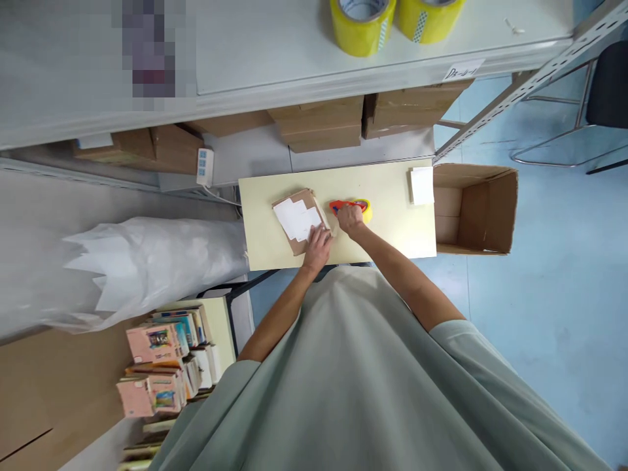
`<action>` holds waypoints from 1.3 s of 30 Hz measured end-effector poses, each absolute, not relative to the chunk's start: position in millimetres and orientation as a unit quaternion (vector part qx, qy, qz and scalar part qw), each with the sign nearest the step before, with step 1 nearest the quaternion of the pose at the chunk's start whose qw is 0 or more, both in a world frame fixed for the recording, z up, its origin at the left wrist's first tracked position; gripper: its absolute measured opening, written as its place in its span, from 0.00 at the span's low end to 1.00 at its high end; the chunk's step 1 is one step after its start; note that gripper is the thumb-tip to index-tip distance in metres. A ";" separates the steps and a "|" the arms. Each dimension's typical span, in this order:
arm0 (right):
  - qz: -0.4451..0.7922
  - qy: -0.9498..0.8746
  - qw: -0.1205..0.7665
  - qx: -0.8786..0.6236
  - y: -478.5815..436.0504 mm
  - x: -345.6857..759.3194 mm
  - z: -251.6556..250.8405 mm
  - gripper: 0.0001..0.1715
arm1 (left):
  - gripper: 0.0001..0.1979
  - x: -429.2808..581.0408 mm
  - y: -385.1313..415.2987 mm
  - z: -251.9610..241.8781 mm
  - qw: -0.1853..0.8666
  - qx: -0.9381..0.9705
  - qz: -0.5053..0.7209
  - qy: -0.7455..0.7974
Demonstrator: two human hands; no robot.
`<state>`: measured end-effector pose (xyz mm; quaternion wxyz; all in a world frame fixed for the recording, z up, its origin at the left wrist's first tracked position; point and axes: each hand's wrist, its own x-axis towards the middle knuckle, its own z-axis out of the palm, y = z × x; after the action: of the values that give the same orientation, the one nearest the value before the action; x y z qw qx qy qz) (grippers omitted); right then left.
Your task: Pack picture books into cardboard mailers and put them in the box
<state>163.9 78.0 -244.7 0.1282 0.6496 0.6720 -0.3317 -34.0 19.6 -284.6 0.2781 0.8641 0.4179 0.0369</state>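
Head view: right hand (350, 218) grips a red plastic tape dispenser (337, 206) (probably light, stiff, best held mid-handle); left hand (318, 246) touches flat brown cardboard (297, 247), grip unclear.

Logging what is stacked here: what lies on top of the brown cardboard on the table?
White paper lies on the brown cardboard, and the left hand covers its near right corner. What is beneath the paper and hand cannot be seen.

Loose grey-green top (363, 373), long soft folds; short matching sleeves (473, 350); left hand (318, 247), right hand (350, 218) bare.
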 end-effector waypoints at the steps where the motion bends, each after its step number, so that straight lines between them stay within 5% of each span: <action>1: -0.331 0.654 0.135 0.667 82.1 164.2 -240.8 0.29 | 0.20 -34.1 17.5 -282.5 0.283 0.863 0.037 0.417; 10: -0.321 0.539 0.087 0.774 34.6 183.0 -184.1 0.36 | 0.20 -35.1 28.6 -242.5 0.357 0.819 0.142 0.427; 15: -0.327 0.493 0.048 0.805 12.0 189.0 -121.3 0.32 | 0.14 -33.3 46.5 -188.6 0.319 0.824 0.265 0.385; 25: -0.100 0.661 -0.208 0.714 136.5 173.3 -1.1 0.32 | 0.18 3.4 164.5 -47.1 0.170 0.796 0.483 0.322; 32: -0.019 0.722 -0.205 0.661 266.4 171.0 -5.5 0.35 | 0.20 -24.5 230.9 -3.8 0.153 0.787 0.486 0.347; 39: -0.026 0.709 -0.140 0.691 314.3 176.9 -34.3 0.32 | 0.17 -80.5 210.0 -24.6 0.154 0.785 0.445 0.402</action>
<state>176.9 314.3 -34.3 -0.1403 0.6907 0.7090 -0.0255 -80.5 210.0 -24.6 0.1542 0.7854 0.4019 0.4448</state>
